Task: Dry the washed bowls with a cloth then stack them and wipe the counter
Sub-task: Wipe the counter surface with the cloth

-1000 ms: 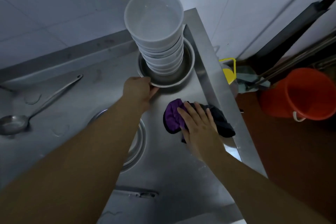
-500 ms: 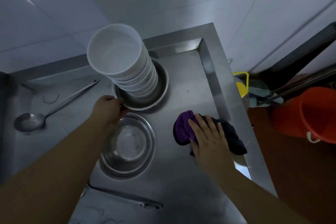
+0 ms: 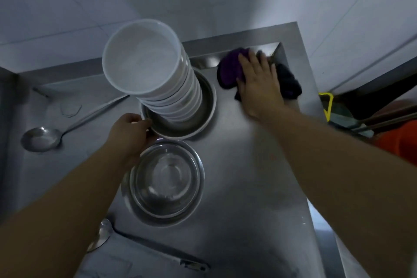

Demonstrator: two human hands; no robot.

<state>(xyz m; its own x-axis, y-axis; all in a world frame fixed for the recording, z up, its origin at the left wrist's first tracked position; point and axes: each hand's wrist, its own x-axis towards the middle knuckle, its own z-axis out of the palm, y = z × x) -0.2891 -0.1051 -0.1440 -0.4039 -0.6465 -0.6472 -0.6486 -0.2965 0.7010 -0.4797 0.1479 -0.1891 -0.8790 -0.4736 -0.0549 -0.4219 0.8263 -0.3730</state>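
At counter's (image 3: 248, 187) far corner, right hand (image 3: 257, 83) flat on cloth (image 3: 228, 70); left fingers (image 3: 135, 119) gripping metal bowl's (image 3: 203, 115) rim

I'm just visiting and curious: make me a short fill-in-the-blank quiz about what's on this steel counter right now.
1. The right hand presses flat on a purple and black ____ in the counter's far corner.
2. The stack of white bowls stands inside a ____ basin, whose rim the left hand grips.
3. An empty steel bowl sits ____ the person than the stack.
4. A ladle lies to the ____ of the stack.

Missing words: cloth; metal; nearer to; left
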